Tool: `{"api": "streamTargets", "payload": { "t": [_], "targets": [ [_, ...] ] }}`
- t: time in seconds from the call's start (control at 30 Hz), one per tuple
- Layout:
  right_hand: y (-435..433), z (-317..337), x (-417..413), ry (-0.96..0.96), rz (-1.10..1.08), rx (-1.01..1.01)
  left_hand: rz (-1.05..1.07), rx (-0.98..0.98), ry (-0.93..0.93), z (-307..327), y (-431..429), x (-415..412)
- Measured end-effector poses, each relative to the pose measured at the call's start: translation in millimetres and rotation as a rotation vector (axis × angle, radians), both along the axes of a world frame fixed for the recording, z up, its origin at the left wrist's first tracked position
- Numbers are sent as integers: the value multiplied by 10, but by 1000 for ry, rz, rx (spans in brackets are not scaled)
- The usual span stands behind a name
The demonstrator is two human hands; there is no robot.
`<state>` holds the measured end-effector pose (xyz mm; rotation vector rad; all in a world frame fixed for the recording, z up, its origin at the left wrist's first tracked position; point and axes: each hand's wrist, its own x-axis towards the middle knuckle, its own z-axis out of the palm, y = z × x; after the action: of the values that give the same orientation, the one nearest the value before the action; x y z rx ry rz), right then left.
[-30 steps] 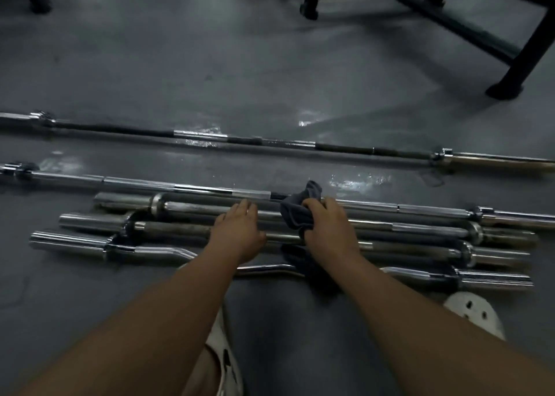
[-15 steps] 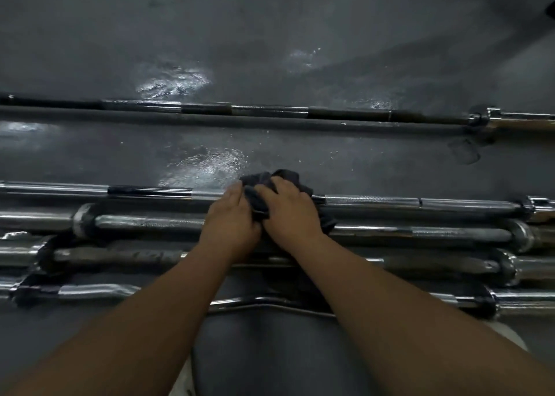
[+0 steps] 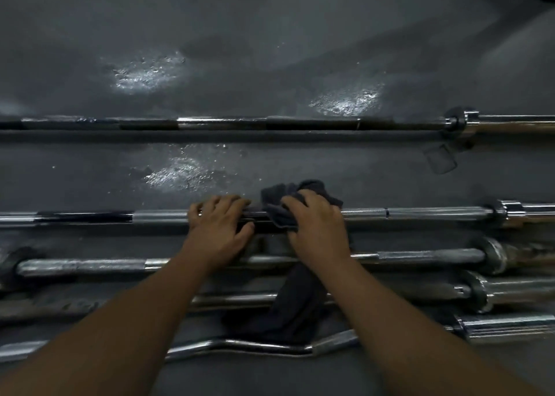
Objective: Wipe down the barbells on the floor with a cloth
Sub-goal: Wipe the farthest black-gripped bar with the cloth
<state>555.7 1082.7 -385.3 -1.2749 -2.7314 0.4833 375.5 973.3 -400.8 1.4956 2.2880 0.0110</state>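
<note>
The barbell point(image 3: 420, 214) lies on the floor point(image 3: 270, 50), its long axis running left to right under both our hands. Our right hand point(image 3: 318, 224) clamps the bunched cloth point(image 3: 277, 215) onto the shaft. Our left hand point(image 3: 219, 227) rests spread-fingered just beside it. We judge the stroke must run sideways.

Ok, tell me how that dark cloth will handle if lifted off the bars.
Probably floppy: the cloth bunches under the right hand and its tail drapes over the nearer barbells. Likely light, since it looks thin.
</note>
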Motion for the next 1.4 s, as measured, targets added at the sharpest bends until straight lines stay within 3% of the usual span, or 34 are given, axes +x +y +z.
{"api": "streamTargets", "payload": {
  "t": [0.17,0.27,0.37,0.47,0.63,0.73,0.8,1.0,1.1,1.17,1.27,1.3,1.4],
  "targets": [
    [763,-23,863,-21,-320,59,69,97,24,55,430,-304],
    [870,-88,659,33,-495,54,55,138,45,-54,554,-73],
    [641,-148,306,59,-336,42,58,131,72,-198,635,219],
    [938,-176,656,18,-162,-6,47,137,38,-210,752,115],
    [1575,-198,1559,4,-603,66,8,145,100,-208,958,-41],
    [1766,-175,1668,13,-669,29,-5,84,128,-163,1143,-158],
    [1720,-168,1372,57,-649,9,-5,31,131,-130,1206,-174],
    [674,-77,-82,143,-174,-145,-22,-25,100,-5,1046,-37],
    [420,42,-80,45,39,-269,-50,10,51,90,818,36],
    [571,103,273,16,-10,-225,-34,-2,26,169,666,122],
    [671,188,708,-37,-413,-195,-6,-71,45,278,440,335],
    [564,223,708,-97,-440,-233,-6,-113,56,304,368,416],
    [255,377,651,-125,-256,-413,-13,-161,75,405,185,618]
  ]
}}
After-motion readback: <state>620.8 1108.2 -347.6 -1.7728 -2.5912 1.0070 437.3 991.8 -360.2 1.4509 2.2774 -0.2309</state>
